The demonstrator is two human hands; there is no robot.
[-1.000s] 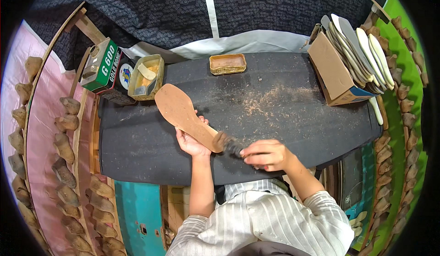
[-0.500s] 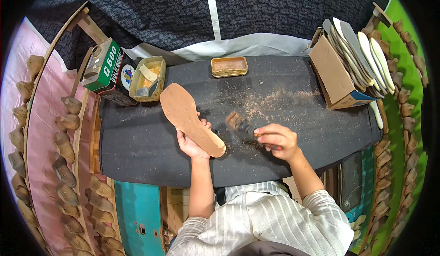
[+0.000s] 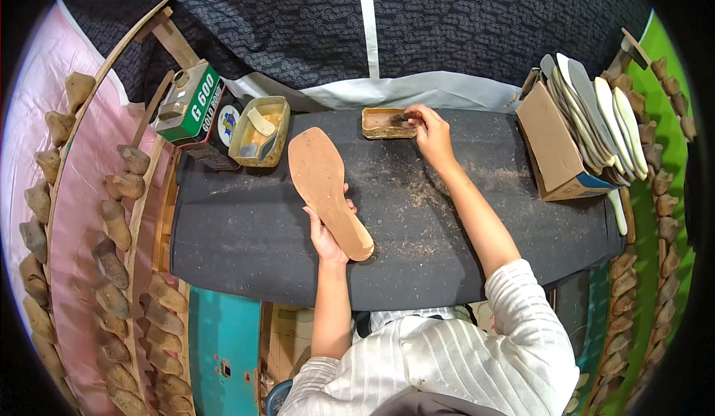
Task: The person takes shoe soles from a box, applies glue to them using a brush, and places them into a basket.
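Note:
My left hand is closed round the waist of a tan shoe insole. It holds the insole above the table, broad end up and away, with the paler heel end near me. At the table's far side, my right hand reaches to a small rectangular tray with a yellowish rim and brown inside. The fingers are pinched on a dark brush at the tray's right end, mostly hidden by the hand.
Brown shavings lie scattered over the black table cloth. Back left stand a green and black metal can and a tub with scrapers. A cardboard box of pale insoles stands right. Racks of wooden lasts flank the table.
My right hand has carried the brush away from beside the insole, up to the small tray. The insole in my left hand has turned slightly more upright.

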